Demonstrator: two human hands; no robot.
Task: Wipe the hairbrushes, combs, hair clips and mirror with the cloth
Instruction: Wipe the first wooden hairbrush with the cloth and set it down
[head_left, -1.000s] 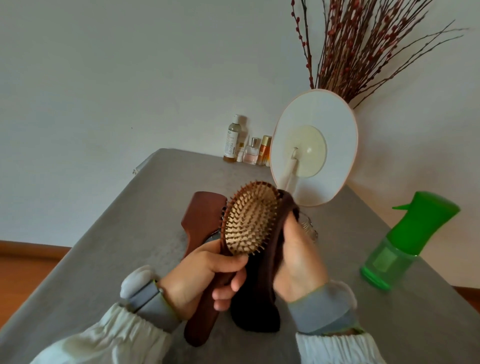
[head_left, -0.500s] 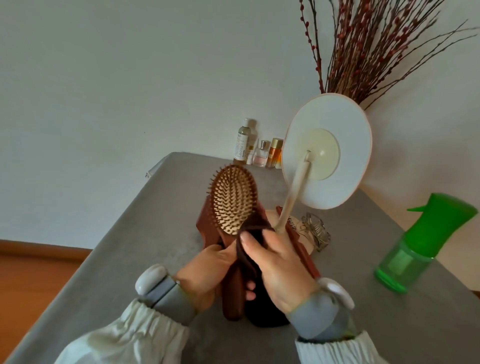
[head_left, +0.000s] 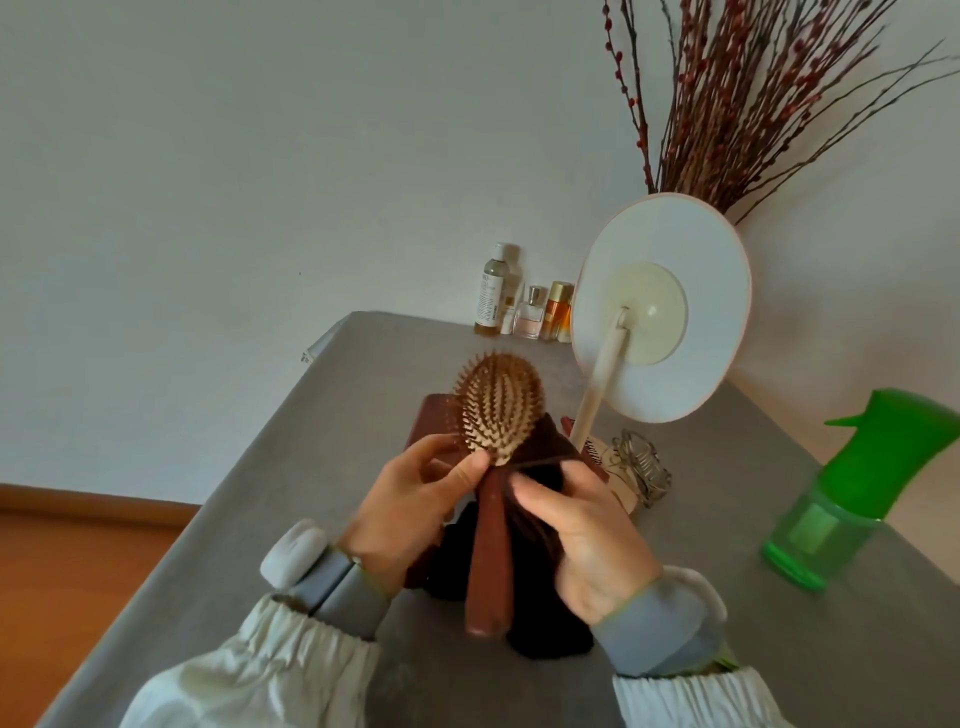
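From the head camera, you hold the oval hairbrush (head_left: 500, 410) upright between your two hands, above the grey counter (head_left: 291, 467), its pale bristles facing you and its reddish wooden handle pointing down toward your chest. Your left hand (head_left: 410, 499) pinches the brush at the neck, thumb and fingertips closed just under the bristle pad on its left side. Your right hand (head_left: 582, 535) grips the dark brown cloth (head_left: 545, 452), fingers curled round it, and holds it against the right side of the neck; the cloth drapes behind the handle and hangs down below both hands.

A second, flat wooden brush (head_left: 434, 421) sits behind the held one, mostly hidden. The round mirror (head_left: 670, 306) stands on its stand just beyond your right hand, its back toward you. A metal hair clip (head_left: 641, 465) lies near its base. A green spray bottle (head_left: 857, 493) stands well apart on the right, and small bottles (head_left: 524, 306) line the counter's far edge by the wall.
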